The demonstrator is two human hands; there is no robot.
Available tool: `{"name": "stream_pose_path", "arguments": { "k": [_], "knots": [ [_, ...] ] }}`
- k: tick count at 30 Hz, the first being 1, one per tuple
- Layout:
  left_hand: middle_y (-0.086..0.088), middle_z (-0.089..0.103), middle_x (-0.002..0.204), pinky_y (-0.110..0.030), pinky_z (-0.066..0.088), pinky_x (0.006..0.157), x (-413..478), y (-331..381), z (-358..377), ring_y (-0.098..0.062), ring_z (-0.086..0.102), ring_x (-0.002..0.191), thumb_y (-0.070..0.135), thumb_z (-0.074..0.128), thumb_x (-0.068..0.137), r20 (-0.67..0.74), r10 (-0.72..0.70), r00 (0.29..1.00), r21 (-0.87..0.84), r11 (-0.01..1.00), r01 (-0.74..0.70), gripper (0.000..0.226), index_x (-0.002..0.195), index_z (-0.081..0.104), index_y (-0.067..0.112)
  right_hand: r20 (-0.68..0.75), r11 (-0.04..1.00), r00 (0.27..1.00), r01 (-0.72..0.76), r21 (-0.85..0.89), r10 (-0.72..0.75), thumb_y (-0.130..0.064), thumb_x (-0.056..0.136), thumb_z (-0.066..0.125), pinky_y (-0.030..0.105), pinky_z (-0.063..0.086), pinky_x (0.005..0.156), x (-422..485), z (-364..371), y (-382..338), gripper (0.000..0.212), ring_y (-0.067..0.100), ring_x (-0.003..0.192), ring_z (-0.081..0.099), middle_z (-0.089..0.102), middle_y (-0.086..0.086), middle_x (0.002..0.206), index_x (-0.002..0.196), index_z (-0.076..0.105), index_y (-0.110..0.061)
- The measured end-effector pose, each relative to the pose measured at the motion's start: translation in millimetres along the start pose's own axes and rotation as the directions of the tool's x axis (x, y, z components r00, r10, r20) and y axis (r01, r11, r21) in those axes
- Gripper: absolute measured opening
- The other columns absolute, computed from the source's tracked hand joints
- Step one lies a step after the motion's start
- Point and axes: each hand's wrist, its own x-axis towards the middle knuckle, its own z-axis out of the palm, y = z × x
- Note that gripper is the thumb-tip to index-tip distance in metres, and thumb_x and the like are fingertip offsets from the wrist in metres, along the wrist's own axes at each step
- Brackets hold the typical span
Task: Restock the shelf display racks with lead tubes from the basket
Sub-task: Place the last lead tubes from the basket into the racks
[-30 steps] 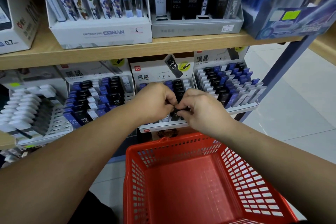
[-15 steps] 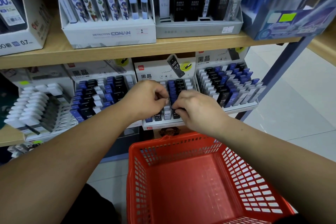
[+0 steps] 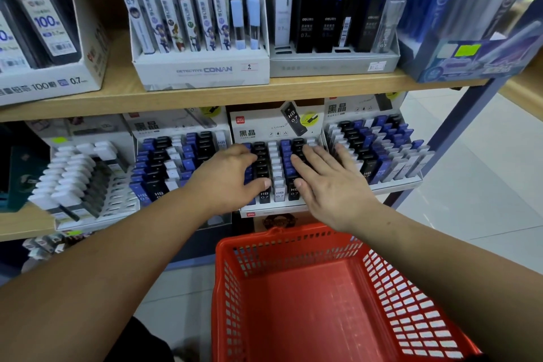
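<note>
Hemming the middle display rack (image 3: 273, 210), a left rack (image 3: 164, 167) and a right rack (image 3: 382, 156) stand tight against its sides. The upper shelf (image 3: 205, 97) hangs close above, and the red basket (image 3: 293, 239) sits just below. Left hand (image 3: 232, 176) and right hand (image 3: 326, 182) rest palm-down on its rowed lead tubes (image 3: 277, 170), fingers loosely extended, gripping nothing.

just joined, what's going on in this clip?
A person is restocking pencil lead at a shop shelf. The left hand and the right hand both rest on the rows of lead tubes in the middle display rack. The fingers are laid flat and hold nothing, as if pressing the tubes level. The rack's rows look full. The red basket sits just below, and no tubes show in the part of it in view.
</note>
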Motion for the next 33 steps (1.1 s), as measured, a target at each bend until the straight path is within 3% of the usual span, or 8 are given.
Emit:
{"name": "stream_pose_path", "arguments": {
  "k": [4, 10, 13, 19, 22, 25, 28, 33],
  "knots": [
    [-0.005, 0.035, 0.163, -0.041, 0.036, 0.119, -4.3, 3.4, -0.2, -0.023, 0.034, 0.149, 0.061, 0.055, 0.097, -0.01, 0.006, 1.0, 0.031, 0.999, -0.005, 0.075, 0.156, 0.042, 0.016, 0.035, 1.0, 0.999, -0.021, -0.009, 0.021, -0.053, 0.101, 0.008, 0.055, 0.005, 0.128, 1.1, -4.6, -6.8, 0.074, 0.03, 0.154, 0.028, 0.036, 0.012, 0.165, 0.159, 0.037, -0.017],
    [-0.004, 0.051, 0.151, -0.036, 0.042, 0.112, -33.3, 11.5, -28.9, -0.023, 0.047, 0.14, 0.046, 0.062, 0.099, -0.109, 0.074, 0.991, -0.056, 0.995, -0.08, 0.061, 0.151, 0.05, 0.015, -0.06, 0.989, 0.998, -0.026, 0.146, 0.035, -0.05, 0.1, 0.049, 0.046, 0.048, 0.106, -14.2, -46.1, -21.7, 0.054, 0.027, 0.132, 0.056, 0.062, 0.005, 0.141, 0.141, 0.061, -0.018],
    [0.0, 0.053, 0.15, -0.03, 0.039, 0.111, -58.3, 16.9, -41.6, -0.019, 0.048, 0.139, 0.047, 0.063, 0.098, -0.118, 0.069, 0.991, -0.091, 0.993, -0.08, 0.058, 0.149, 0.053, 0.02, -0.057, 0.96, 0.993, -0.081, 0.269, 0.1, -0.049, 0.101, 0.053, 0.038, 0.055, 0.091, -22.7, -66.3, -31.5, 0.045, 0.018, 0.126, 0.056, 0.064, -0.006, 0.131, 0.136, 0.064, -0.022],
    [0.004, 0.055, 0.149, -0.031, 0.042, 0.113, -88.9, 19.8, -47.6, -0.015, 0.052, 0.136, 0.046, 0.065, 0.097, -0.079, 0.037, 0.996, -0.141, 0.989, -0.048, 0.055, 0.146, 0.056, 0.023, 0.055, 0.891, 0.944, -0.326, 0.316, 0.326, -0.056, 0.1, 0.05, 0.04, 0.056, 0.083, -51.6, -66.8, -16.8, 0.04, 0.02, 0.109, 0.061, 0.061, -0.004, 0.117, 0.122, 0.068, -0.028],
    [0.008, 0.068, 0.116, -0.032, 0.052, 0.094, -86.2, 27.2, -37.2, -0.015, 0.064, 0.111, 0.041, 0.066, 0.098, -0.064, -0.005, 0.998, -0.189, 0.982, -0.008, 0.035, 0.127, 0.067, 0.022, 0.171, 0.778, 0.828, -0.56, 0.285, 0.534, -0.064, 0.098, 0.046, 0.04, 0.055, 0.082, -61.8, -52.6, 6.5, 0.048, 0.025, 0.101, 0.064, 0.062, 0.002, 0.112, 0.114, 0.065, -0.023],
    [0.011, 0.068, 0.091, -0.034, 0.057, 0.081, -73.0, 30.7, -15.6, -0.01, 0.066, 0.088, 0.042, 0.07, 0.095, 0.034, -0.054, 0.998, -0.258, 0.964, 0.061, 0.016, 0.1, 0.071, 0.027, 0.262, 0.67, 0.749, -0.662, 0.336, 0.609, -0.064, 0.099, 0.045, 0.036, 0.052, 0.078, -65.6, -32.7, 22.7, 0.05, 0.029, 0.097, 0.065, 0.069, 0.008, 0.106, 0.104, 0.064, -0.017],
    [0.012, 0.07, 0.097, -0.028, 0.056, 0.086, -56.5, 29.6, 10.5, -0.005, 0.066, 0.091, 0.043, 0.072, 0.093, 0.164, -0.028, 0.986, -0.319, 0.944, 0.08, 0.025, 0.112, 0.07, 0.027, 0.312, 0.599, 0.734, -0.675, 0.43, 0.603, -0.06, 0.099, 0.049, 0.034, 0.049, 0.087, -66.4, -16.4, 29.8, 0.052, 0.028, 0.109, 0.064, 0.068, 0.007, 0.119, 0.119, 0.066, -0.015],
    [0.005, 0.071, 0.117, -0.028, 0.053, 0.1, -39.9, 30.3, 38.7, -0.009, 0.067, 0.106, 0.041, 0.077, 0.09, 0.302, -0.048, 0.952, -0.376, 0.912, 0.166, 0.044, 0.129, 0.068, 0.021, 0.34, 0.619, 0.741, -0.671, 0.408, 0.58, -0.089, 0.075, 0.054, 0.047, 0.054, 0.099, -67.6, 11.4, 33.1, 0.087, 0.025, 0.116, 0.063, 0.062, 0.004, 0.13, 0.127, 0.059, -0.02]
  ]
}}
